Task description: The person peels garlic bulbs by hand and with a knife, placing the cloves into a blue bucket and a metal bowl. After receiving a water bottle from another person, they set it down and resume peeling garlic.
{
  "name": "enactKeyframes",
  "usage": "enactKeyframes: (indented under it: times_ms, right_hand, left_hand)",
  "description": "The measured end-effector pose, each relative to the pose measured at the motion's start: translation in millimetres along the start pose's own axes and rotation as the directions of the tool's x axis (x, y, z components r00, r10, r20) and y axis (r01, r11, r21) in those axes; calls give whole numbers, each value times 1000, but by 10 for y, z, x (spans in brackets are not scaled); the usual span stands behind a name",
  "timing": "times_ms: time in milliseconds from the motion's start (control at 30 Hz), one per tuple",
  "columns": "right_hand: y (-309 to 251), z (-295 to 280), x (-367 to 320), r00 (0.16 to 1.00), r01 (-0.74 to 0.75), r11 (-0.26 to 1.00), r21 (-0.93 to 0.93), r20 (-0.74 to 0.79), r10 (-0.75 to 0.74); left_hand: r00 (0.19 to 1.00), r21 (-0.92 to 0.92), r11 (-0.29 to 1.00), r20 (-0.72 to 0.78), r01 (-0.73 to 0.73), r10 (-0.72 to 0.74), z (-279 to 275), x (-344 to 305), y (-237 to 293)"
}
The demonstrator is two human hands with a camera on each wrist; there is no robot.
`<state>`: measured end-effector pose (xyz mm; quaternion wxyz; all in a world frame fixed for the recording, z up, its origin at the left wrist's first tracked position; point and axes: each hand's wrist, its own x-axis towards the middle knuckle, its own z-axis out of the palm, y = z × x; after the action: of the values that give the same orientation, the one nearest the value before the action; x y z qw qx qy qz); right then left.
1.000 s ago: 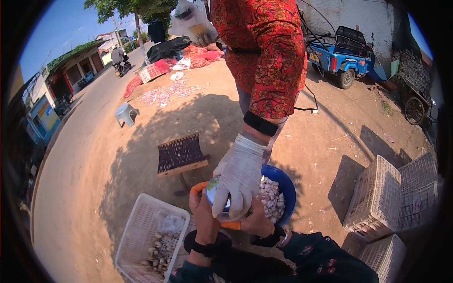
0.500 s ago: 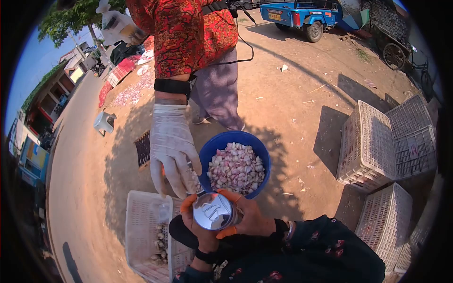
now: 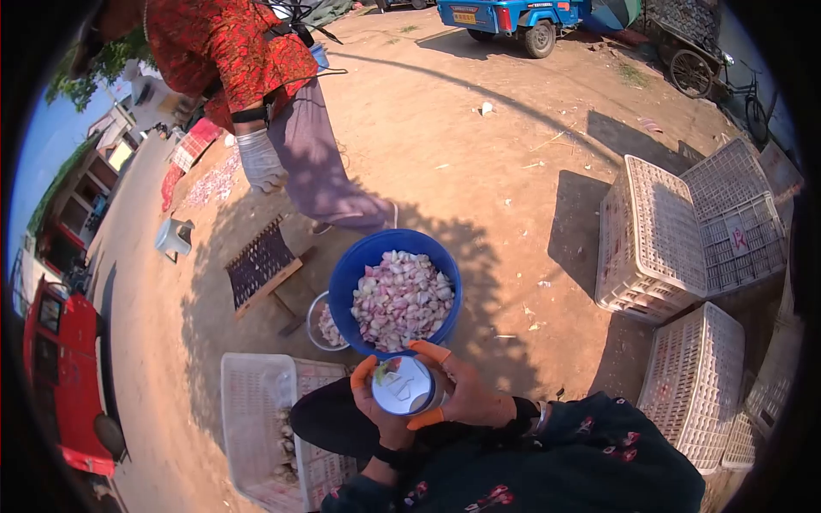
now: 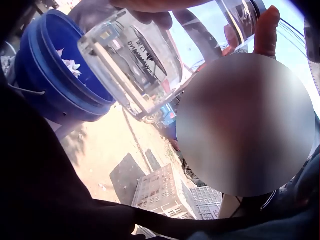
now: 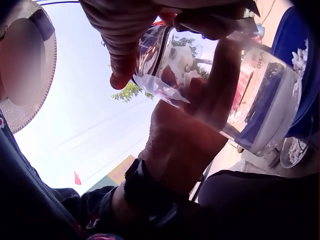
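Note:
Both bare hands hold a clear jar with a shiny silver lid (image 3: 400, 384) close over my lap. My left hand (image 3: 382, 417) grips its left side, while my right hand (image 3: 475, 391) curls round the right side, orange covers on the fingertips. Through its see-through wall (image 4: 132, 65) in the left wrist view, dark lettering shows. From the right wrist, the fingers wrap round the same clear jar (image 5: 270, 100). Just beyond it stands a blue bucket (image 3: 342, 295) heaped with pinkish-white garlic cloves (image 3: 402, 299).
A white crate (image 3: 256, 427) with some garlic bulbs is at my left, partly hidden by my knee. Left of the bucket are a smaller bowl (image 3: 318, 338) and a woven folding stool (image 3: 261, 265). White crates (image 3: 667, 239) stack at right. A person in red (image 3: 231, 60) stands ahead.
The other person's gloved hand has left the jar, and that person has moved off to the left. Both my hands keep hold of the jar. A red vehicle has appeared at far left.

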<state>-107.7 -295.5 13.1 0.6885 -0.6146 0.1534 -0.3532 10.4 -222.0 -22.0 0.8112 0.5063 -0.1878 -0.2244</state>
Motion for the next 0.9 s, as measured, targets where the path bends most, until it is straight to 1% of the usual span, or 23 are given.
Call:
enactKeyframes:
  times_ms: [67,100,167,200,233,267,300,333,367,400,433,467,533,567,600,667,700,733,767,800,833,867,900]
  right_hand:
    - [-77,-48,35,998,62,987,-146,7,-62]
    - [-132,-72,50,998,61,986,-153,-4,-63]
    - [-248,-156,45,997,-27,928,-371,63,54]
    - [-263,-181,40,999,-38,920,-390,15,47]
    - [-268,-173,53,993,-66,905,-420,63,102]
    - [-280,-182,54,982,-100,886,-454,98,161]
    - [-303,-180,50,981,-117,866,-486,80,177]
    - [-330,-180,37,980,-132,849,-512,63,191]
    - [-355,-187,11,985,-151,834,-531,-8,174]
    - [-367,-171,-7,985,-153,820,-552,-16,173]
    - [-368,-151,-34,985,-149,810,-567,-8,175]
    - [-335,-142,-65,986,-152,807,-571,-35,161]
    - [-230,-159,-113,995,-100,749,-655,-68,73]
    - [-192,-176,-146,995,-102,746,-658,-82,63]
    - [-172,-199,-186,993,-106,763,-637,-112,44]
    - [-158,-279,-266,989,-103,779,-618,-145,15]
    - [-178,-338,-313,986,-105,813,-573,-165,12]
    - [-213,-391,-362,983,-106,844,-526,-182,11]
    - [-265,-443,-414,983,-101,842,-529,-182,3]
    - [-335,-511,-469,974,-164,853,-496,-220,59]
    - [-395,-584,-522,958,-227,858,-460,-263,113]
    - [-422,-665,-576,954,-228,856,-464,-282,102]
    - [-423,-766,-642,939,-199,884,-422,-339,49]
  left_hand:
    - [998,-70,997,68,6,-1,9,0,-46]
    - [998,-5,1000,55,-14,14,25,20,-49]
    - [998,26,1000,59,11,-13,79,-44,8]
    - [997,60,998,64,30,-34,181,-41,33]
    - [997,61,998,70,21,-25,49,-26,-107]
    - [989,18,999,135,51,-53,17,-29,-135]
    - [984,-99,985,125,143,-131,104,-40,-75]
    - [980,-52,991,164,122,-112,198,-80,-24]
    - [973,60,998,232,-1,-13,125,-86,-83]
    - [958,42,999,286,16,-27,133,-85,-148]
    - [955,21,998,289,55,-58,120,-76,-196]
    - [956,4,996,281,88,-86,82,-63,-242]
    - [959,-28,988,247,149,-138,60,-52,-288]
    - [960,-45,983,228,179,-165,57,-46,-320]
    - [956,-48,982,243,182,-165,144,-73,-278]
    - [926,-43,967,301,252,-228,313,-146,-183]
    - [912,-5,973,348,232,-216,257,-112,-297]
    - [912,-9,974,353,227,-209,257,-92,-381]
    - [901,54,965,349,255,-258,257,-79,-465]
    - [888,115,952,344,284,-307,322,-80,-470]
    - [919,227,938,240,261,-314,414,-56,-485]
    - [912,226,939,262,261,-317,454,-55,-442]
    - [881,216,922,288,321,-375,489,-73,-341]
